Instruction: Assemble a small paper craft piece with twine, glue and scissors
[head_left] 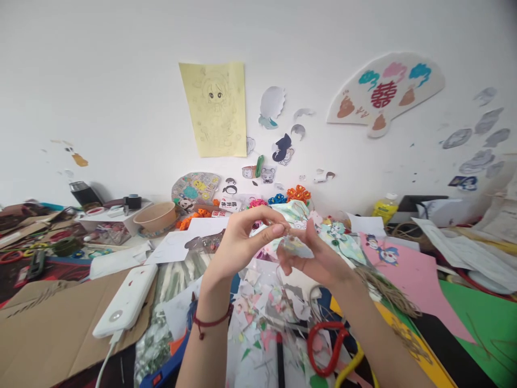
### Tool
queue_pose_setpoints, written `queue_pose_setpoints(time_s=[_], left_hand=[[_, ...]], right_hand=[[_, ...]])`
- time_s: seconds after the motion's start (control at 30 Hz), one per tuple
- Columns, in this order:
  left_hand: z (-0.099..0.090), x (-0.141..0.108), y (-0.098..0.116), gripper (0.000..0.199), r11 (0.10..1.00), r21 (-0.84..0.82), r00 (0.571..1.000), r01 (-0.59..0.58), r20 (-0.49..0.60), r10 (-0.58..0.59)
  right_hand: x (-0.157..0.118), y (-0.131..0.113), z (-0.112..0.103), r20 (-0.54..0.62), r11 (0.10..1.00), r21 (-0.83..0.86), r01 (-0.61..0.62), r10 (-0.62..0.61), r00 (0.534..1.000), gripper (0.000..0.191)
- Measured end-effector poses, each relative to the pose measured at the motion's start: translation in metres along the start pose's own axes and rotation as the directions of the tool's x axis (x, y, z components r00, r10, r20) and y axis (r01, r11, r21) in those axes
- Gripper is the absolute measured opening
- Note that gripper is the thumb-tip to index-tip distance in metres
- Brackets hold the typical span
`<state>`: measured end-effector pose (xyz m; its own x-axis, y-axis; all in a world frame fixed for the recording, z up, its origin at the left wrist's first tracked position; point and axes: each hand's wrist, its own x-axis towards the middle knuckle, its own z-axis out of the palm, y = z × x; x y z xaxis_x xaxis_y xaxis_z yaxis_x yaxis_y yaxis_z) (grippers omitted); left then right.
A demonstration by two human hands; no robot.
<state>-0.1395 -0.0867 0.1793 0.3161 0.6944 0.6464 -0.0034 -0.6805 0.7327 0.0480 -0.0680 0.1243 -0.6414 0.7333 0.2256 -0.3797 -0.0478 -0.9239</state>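
Observation:
Both of my hands are raised over the cluttered table, close together around a small pale blue paper piece (298, 247). My left hand (242, 245) has its curled fingers and thumb against the piece's left side. My right hand (313, 258) pinches it from the right and below, and its fingertips partly hide it. A thin strand may run down from the piece, but it is too fine to be sure. A red string bracelet (212, 321) circles my left wrist. Beneath my hands lies a heap of torn paper scraps (262, 307).
A white power bank (125, 300) rests on brown cardboard (48, 318) at the left. A red cord (325, 347), raffia strands (388, 291), and pink card (416, 280) lie to the right. A paper bowl (155, 216) and colourful crafts stand behind, before a wall with paper artwork.

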Motion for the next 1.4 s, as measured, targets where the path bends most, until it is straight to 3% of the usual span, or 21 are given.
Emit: queue_pose_setpoints(time_s=[0.2,0.33,0.47,0.57,0.7,0.83,0.9,1.0,1.13,1.2,1.27,1.33,1.4], left_hand=[[-0.009,0.0,-0.005,0.011,0.999,0.047,1.0,-0.013,0.007,0.012],[-0.015,0.0,-0.006,0.012,0.982,0.188,0.998,0.009,-0.057,0.002],[-0.017,0.0,-0.006,0.008,0.892,0.45,0.981,-0.034,-0.154,0.115],[-0.015,0.001,-0.006,0.008,0.828,0.553,0.965,-0.092,-0.156,0.211],[-0.01,0.004,-0.012,0.012,0.692,0.712,0.92,-0.118,-0.184,0.346],[-0.005,0.006,-0.024,0.01,0.565,0.824,0.871,-0.041,-0.247,0.424],[-0.004,0.007,-0.028,0.011,0.551,0.835,0.822,0.015,-0.324,0.468],[-0.004,0.008,-0.029,0.009,0.637,0.766,0.751,0.082,-0.468,0.466],[-0.009,0.007,-0.025,0.014,0.805,0.557,0.723,0.205,-0.64,0.26],[-0.013,0.005,-0.023,0.025,0.898,0.375,0.76,0.23,-0.646,0.076],[-0.015,0.004,-0.022,0.033,0.968,0.114,0.836,0.223,-0.533,-0.13],[-0.015,0.004,-0.022,0.033,0.967,-0.127,0.898,0.22,-0.361,-0.251],[-0.015,0.004,-0.023,0.028,0.94,-0.26,0.921,0.222,-0.26,-0.29]], right_hand=[[-0.001,-0.006,-0.007,-0.147,0.993,-0.096,0.065,-0.079,0.986,0.037],[-0.002,-0.012,-0.002,-0.304,0.96,-0.267,0.088,-0.171,0.937,0.027],[-0.004,-0.017,0.001,-0.34,0.906,-0.413,0.09,-0.245,0.908,0.026],[-0.005,-0.017,0.001,-0.34,0.871,-0.488,0.064,-0.257,0.904,0.025],[-0.004,-0.015,0.002,-0.325,0.85,-0.524,0.053,-0.257,0.91,0.025],[-0.001,-0.008,0.002,-0.305,0.839,-0.542,0.057,-0.259,0.916,0.026],[0.0,-0.005,0.003,-0.294,0.83,-0.555,0.052,-0.255,0.921,0.025],[0.0,-0.003,0.004,-0.282,0.804,-0.594,0.038,-0.252,0.926,0.025],[0.001,-0.003,0.001,-0.295,0.806,-0.591,0.0,-0.216,0.931,0.026],[0.002,-0.003,-0.003,-0.291,0.818,-0.574,-0.036,-0.163,0.943,0.028],[0.003,-0.002,-0.007,-0.277,0.823,-0.563,-0.074,-0.103,0.955,0.029],[0.005,-0.001,-0.012,-0.266,0.821,-0.562,-0.104,-0.06,0.962,0.03],[0.006,0.0,-0.016,-0.263,0.813,-0.569,-0.125,-0.035,0.964,0.031]])
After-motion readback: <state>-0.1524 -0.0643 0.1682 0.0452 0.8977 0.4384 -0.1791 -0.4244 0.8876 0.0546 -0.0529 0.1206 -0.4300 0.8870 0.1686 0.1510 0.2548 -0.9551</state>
